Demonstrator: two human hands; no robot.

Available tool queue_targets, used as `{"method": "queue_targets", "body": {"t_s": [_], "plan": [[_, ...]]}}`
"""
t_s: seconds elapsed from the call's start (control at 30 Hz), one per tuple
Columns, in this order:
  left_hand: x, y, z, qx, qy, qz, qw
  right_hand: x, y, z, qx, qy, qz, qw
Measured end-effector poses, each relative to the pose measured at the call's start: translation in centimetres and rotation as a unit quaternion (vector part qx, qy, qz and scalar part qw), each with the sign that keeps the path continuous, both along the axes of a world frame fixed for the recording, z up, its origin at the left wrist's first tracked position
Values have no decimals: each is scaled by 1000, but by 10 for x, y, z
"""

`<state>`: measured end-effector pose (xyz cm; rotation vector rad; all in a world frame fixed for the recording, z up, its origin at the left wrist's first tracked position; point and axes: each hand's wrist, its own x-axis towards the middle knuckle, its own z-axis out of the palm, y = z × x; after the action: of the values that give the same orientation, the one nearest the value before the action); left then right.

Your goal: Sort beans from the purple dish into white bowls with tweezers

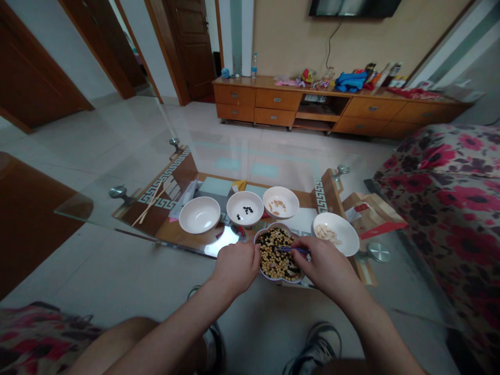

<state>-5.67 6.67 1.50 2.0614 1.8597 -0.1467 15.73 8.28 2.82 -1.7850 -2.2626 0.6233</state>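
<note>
My left hand is closed on the near left rim of a flower-shaped bowl. Mixed yellow and black beans or grains fill this bowl. Over its right side, my right hand pinches slim blue-purple tweezers, tips down among the beans; whether they grip one is too small to tell. Behind stand a plain white bowl, a white bowl with several black beans, and another bowl with yellowish pieces. To the right, a fourth white bowl holds pale flat pieces.
Everything stands on a glass-topped table. Wooden chopsticks lie at the left, and a brown paper bag is at the right. A floral sofa is on the right side. A wooden cabinet lines the far wall.
</note>
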Motion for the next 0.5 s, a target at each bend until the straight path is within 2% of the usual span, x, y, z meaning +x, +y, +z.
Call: {"method": "queue_targets", "body": {"t_s": [0.27, 0.5], "plan": [[0, 0, 2, 1, -1, -1, 1000, 0, -1, -5, 10, 23, 15, 1000], [0, 0, 1, -3, 1, 0, 1000, -2, -2, 0, 19, 21, -3, 1000]]}}
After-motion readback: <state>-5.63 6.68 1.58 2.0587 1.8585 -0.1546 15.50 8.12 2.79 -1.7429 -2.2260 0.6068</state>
